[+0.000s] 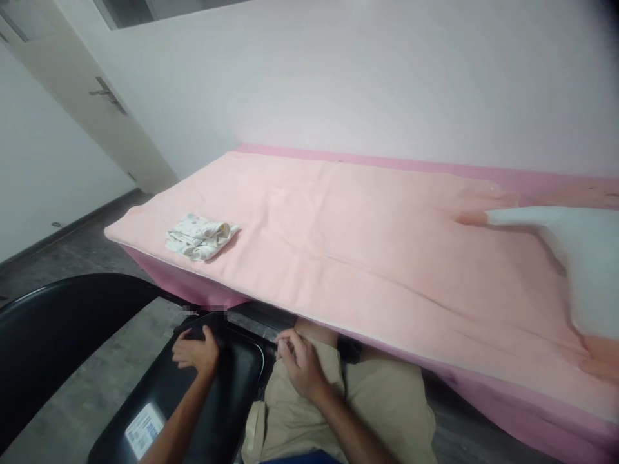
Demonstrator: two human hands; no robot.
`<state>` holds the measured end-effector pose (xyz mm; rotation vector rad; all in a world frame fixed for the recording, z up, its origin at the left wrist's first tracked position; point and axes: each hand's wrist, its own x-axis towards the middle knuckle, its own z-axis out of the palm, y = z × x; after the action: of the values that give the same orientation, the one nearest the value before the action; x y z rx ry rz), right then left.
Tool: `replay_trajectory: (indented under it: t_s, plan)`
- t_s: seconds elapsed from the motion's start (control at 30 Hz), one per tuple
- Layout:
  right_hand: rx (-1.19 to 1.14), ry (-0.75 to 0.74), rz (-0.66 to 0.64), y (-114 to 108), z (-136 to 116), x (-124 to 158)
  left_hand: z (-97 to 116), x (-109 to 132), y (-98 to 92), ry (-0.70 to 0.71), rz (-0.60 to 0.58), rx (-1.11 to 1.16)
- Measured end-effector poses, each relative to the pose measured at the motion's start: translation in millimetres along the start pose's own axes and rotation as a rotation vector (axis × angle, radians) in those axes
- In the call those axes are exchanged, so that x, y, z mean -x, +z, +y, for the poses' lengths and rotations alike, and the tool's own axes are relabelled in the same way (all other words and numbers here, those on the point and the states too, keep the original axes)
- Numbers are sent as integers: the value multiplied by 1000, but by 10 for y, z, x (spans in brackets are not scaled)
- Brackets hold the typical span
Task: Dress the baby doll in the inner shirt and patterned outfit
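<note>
My left hand is open, thumb and fingers apart, over a glossy black chair seat. Whether it touches the seat, I cannot tell. Above my thigh in beige shorts, my right hand is loosely closed, thumb and fingertips near each other, with no object visible in it. Neither hand is on the pink-covered table in front of me. A folded white cloth with a small print lies toward the table's left end, beyond my left hand.
At the right, a white sleeved shape reaches over the table, with a blurred hand; it seems to be another person. A black curved chair back stands at left. The seat bears a white label. Behind are a wall and a door.
</note>
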<state>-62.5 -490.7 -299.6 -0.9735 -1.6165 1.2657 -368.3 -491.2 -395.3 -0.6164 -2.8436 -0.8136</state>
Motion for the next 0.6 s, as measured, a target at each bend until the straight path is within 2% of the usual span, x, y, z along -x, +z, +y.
replay_trajectory:
  t_s: [0.13, 0.23, 0.33, 0.43, 0.6]
  plan:
    - [12, -5, -5, -15, 1, 12, 122, 729, -134, 199, -301, 255]
    - [11, -16, -9, -33, -9, 28, 276, 1265, -253, 325, -640, 535]
    - [24, -29, -11, -42, -2, 51, 467, 1605, -328, 429, -926, 762]
    - [58, -34, -6, -54, 12, 86, 629, 1720, -351, 494, -1018, 818]
    - [-95, 72, -26, -195, -52, 274, 801, 1660, -426, 581, -1035, 732]
